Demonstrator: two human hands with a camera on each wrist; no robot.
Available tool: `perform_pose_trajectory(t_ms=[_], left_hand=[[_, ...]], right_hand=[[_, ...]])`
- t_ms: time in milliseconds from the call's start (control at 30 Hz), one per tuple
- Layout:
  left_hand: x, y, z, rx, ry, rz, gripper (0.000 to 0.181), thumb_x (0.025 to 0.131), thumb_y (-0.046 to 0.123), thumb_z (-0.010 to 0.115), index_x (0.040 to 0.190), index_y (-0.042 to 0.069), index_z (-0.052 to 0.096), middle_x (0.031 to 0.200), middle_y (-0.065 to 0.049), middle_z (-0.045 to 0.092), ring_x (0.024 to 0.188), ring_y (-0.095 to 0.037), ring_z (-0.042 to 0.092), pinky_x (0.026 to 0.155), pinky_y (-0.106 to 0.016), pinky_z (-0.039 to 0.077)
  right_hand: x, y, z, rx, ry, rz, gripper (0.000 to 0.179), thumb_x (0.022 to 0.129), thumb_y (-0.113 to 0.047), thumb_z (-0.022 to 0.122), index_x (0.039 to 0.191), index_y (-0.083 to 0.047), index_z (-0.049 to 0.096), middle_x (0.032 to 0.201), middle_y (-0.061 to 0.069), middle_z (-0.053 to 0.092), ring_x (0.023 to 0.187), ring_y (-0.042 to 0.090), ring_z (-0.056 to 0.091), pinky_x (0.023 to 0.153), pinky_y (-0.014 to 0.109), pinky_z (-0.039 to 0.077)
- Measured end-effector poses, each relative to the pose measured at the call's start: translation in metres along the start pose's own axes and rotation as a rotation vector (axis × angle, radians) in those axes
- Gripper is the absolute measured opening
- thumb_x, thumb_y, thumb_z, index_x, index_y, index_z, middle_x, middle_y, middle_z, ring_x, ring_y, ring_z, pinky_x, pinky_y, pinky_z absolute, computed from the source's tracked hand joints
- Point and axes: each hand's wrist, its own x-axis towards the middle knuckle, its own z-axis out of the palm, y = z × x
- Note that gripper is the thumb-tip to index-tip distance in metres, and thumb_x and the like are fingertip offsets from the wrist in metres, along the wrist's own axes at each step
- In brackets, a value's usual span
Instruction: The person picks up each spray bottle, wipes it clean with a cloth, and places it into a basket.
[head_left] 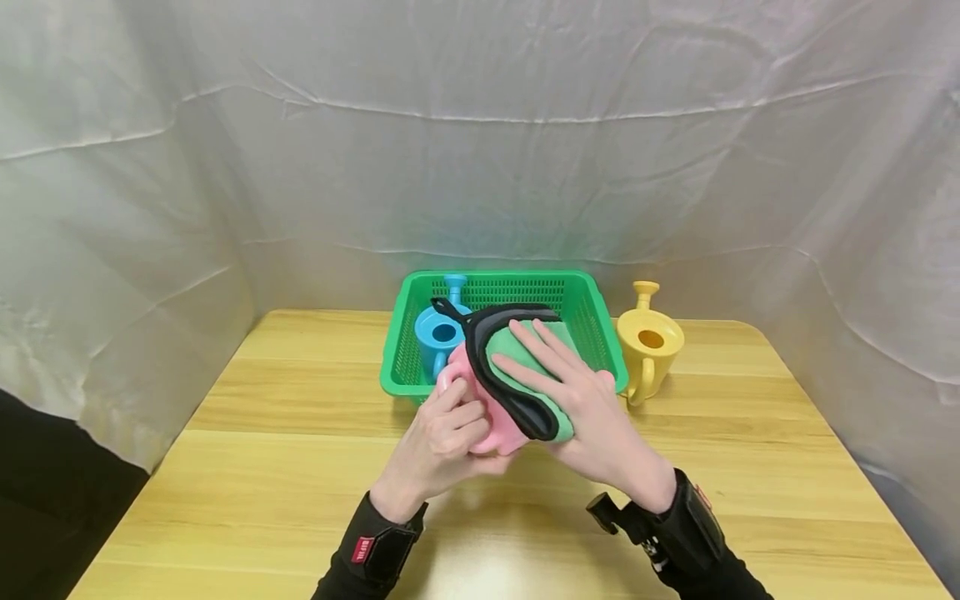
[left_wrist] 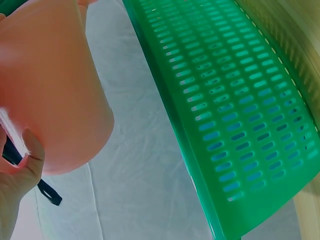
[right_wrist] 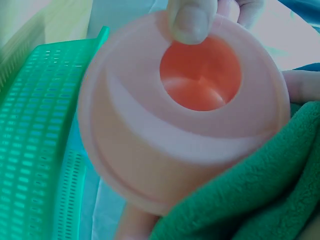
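Hanging in creases, a grey-white fabric curtain (head_left: 480, 183) is lining the back and both sides. Below it a pale yellow wood-grain surface (head_left: 285, 500) is carrying the rest. Near its far edge a green rectangular basket of perforated plastic (head_left: 405, 389) is sitting close to the curtain.

Black fabric sleeves (head_left: 352, 567) are showing at the near side, dark straps circling both wrists.

A pink plastic watering can with a round-holed top (head_left: 498, 421) is sitting between the two hands, at the basket's near rim in the head view. Left hand (head_left: 450, 433): grip curling round the can's handle. Right hand (head_left: 592, 408): grip spreading, fingers nearly straight, pressing a folded green plush cloth with dark grey and black edging (head_left: 510, 346) against the can.

A yellow plastic watering can (head_left: 660, 367) is standing upright just beside the basket's right end. A blue plastic watering can (head_left: 427, 323) is standing inside, at the left, partly hidden.

Smallest: a black loop (head_left: 444, 308) is sticking out from the cloth's far-left corner, and a red label (head_left: 362, 550) is showing on the left wrist.
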Motion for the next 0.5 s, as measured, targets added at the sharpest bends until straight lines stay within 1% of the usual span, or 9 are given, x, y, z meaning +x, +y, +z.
perform_pose_trajectory(t_ms=[67,133,200,267,300,433,500], left_hand=[[0.0,-0.001,0.0,0.001,0.003,-0.003,0.044,0.063,0.025,0.087,0.059,0.014,0.045,0.057,0.006,0.04,0.07,-0.015,0.042,0.073,-0.027,0.039],[0.0,-0.002,0.0,-0.005,0.006,-0.01,0.045,0.063,0.025,0.087,0.059,0.014,0.044,0.058,0.006,0.04,0.07,-0.015,0.042,0.073,-0.027,0.038],[-0.001,-0.002,-0.001,-0.012,0.008,-0.019,0.045,0.062,0.023,0.087,0.058,0.014,0.043,0.058,0.005,0.039,0.071,-0.016,0.043,0.074,-0.028,0.039],[-0.001,-0.002,-0.001,-0.022,0.001,-0.029,0.043,0.061,0.02,0.086,0.057,0.013,0.044,0.057,0.005,0.04,0.071,-0.015,0.043,0.076,-0.028,0.04],[-0.001,-0.002,-0.001,-0.028,-0.002,-0.035,0.042,0.061,0.019,0.086,0.057,0.013,0.044,0.057,0.005,0.04,0.071,-0.015,0.043,0.077,-0.028,0.041],[-0.002,-0.002,-0.003,-0.02,-0.025,-0.049,0.038,0.062,0.018,0.085,0.057,0.014,0.048,0.056,0.007,0.042,0.071,-0.014,0.043,0.08,-0.029,0.042],[-0.001,-0.001,-0.003,-0.007,-0.035,-0.051,0.035,0.064,0.019,0.085,0.06,0.014,0.05,0.057,0.007,0.046,0.071,-0.015,0.043,0.08,-0.029,0.042]], right_hand=[[-0.005,0.001,-0.001,0.003,0.01,-0.028,0.067,0.083,-0.015,0.073,0.146,-0.029,0.053,0.165,0.001,0.034,0.153,0.032,0.029,0.063,0.032,0.031],[-0.01,0.003,-0.003,0.01,0.026,-0.084,0.07,0.081,-0.005,0.071,0.145,-0.027,0.054,0.164,0.003,0.036,0.152,0.033,0.032,0.07,0.041,0.043],[-0.015,0.006,-0.005,0.014,0.037,-0.144,0.074,0.078,0.002,0.069,0.145,-0.024,0.055,0.163,0.006,0.037,0.152,0.034,0.033,0.081,0.051,0.052],[-0.02,0.007,-0.007,0.022,0.039,-0.198,0.076,0.075,0.004,0.071,0.145,-0.021,0.055,0.162,0.009,0.038,0.151,0.035,0.033,0.093,0.059,0.053],[-0.022,0.007,-0.007,0.018,0.036,-0.218,0.077,0.074,0.004,0.072,0.145,-0.02,0.054,0.162,0.01,0.038,0.151,0.035,0.033,0.096,0.063,0.051],[-0.025,0.003,-0.01,-0.02,0.02,-0.249,0.08,0.071,0.0,0.075,0.146,-0.02,0.053,0.162,0.011,0.037,0.152,0.035,0.031,0.097,0.067,0.048],[-0.025,0.001,-0.009,-0.048,0.018,-0.247,0.081,0.071,-0.002,0.075,0.146,-0.02,0.053,0.162,0.01,0.037,0.152,0.035,0.031,0.095,0.068,0.048]])
